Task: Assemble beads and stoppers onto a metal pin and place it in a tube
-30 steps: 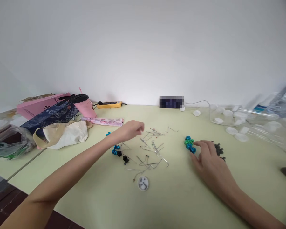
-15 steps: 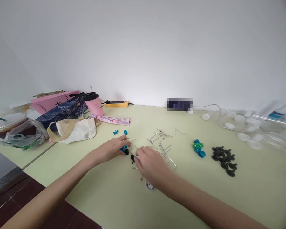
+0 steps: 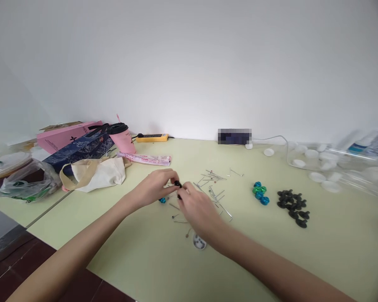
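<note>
My left hand point(image 3: 154, 186) pinches a small round black part point(image 3: 177, 183) between thumb and fingertips, raised a little over the table. Its fingertips meet those of my right hand point(image 3: 199, 208), whose closed fingers have a second small dark piece point(image 3: 179, 196) at their tips, mostly hidden. Under the left hand lies a shiny blue part point(image 3: 162, 201). Thin metal rods point(image 3: 204, 181) are scattered just beyond and beside my right hand. Close to its wrist is a small round white dish point(image 3: 199, 242) with tiny dark bits in it.
To the right are blue and green shiny parts point(image 3: 260, 193), a cluster of black discs with stems point(image 3: 292, 205) and white round caps point(image 3: 330, 186). A cloth bag point(image 3: 97, 174), pink cup point(image 3: 122, 138), pink packet point(image 3: 148, 159) and yellow power strip point(image 3: 152, 138) stand left and back.
My hands have come together and risen slightly from the table. The left hand has moved right with the black part, leaving a blue part on the table below.
</note>
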Available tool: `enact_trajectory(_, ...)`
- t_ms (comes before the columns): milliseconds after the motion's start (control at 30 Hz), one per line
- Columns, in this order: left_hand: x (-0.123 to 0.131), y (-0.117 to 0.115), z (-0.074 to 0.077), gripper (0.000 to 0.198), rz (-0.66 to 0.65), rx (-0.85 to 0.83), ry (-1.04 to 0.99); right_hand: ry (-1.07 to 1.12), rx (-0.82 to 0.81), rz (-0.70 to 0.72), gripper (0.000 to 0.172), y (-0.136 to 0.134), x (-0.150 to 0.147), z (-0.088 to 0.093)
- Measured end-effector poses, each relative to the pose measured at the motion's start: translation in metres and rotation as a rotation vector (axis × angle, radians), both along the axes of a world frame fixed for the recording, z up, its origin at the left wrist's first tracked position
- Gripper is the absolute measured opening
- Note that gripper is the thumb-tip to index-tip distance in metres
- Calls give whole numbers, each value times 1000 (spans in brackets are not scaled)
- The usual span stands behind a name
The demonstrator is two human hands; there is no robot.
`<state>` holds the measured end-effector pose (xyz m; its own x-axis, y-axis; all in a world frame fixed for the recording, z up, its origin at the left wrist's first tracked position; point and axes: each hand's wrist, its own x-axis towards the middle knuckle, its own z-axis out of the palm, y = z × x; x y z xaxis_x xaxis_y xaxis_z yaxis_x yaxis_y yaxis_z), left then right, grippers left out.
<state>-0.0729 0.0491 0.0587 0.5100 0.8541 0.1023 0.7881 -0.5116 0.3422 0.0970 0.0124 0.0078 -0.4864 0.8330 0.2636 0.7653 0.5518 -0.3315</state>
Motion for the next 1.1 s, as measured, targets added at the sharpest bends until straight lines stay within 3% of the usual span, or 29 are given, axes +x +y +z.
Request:
enact_trajectory(100,32,12,5,17,-68,-18,-54,125,-36,-33,15,-7,36,9)
enact_trajectory(200,73,24,0,13,-216,-20,-64,228,-100,-92,13,-18,86,5)
enact_trajectory(267,104,30,-8,13,-289,-56,-49,410,-211,-204,11,-25,122,-4)
enact_trajectory(400,164,31,-30,15,-429,-130,5,394,-235,-480,17,-35,181,-25)
enact_trajectory(500,196,29,-46,16,-456,-97,54,319,-183,-543,18,-39,201,-36)
enact_trajectory(633,215,27,-59,15,-441,-27,72,203,-115,-528,16,-35,201,-40)
enact_trajectory(767,206,27,-58,18,-383,13,81,159,-83,-565,15,-27,197,-40)
enact_trajectory(867,175,27,-48,16,-312,19,69,132,-38,-591,17,-30,197,-37)
enact_trajectory(967,119,29,-34,16,-190,35,20,63,70,-541,19,-38,188,-32)
enact_trajectory(1100,25,38,-20,16,115,97,-17,47,57,-158,19,-35,143,-18)
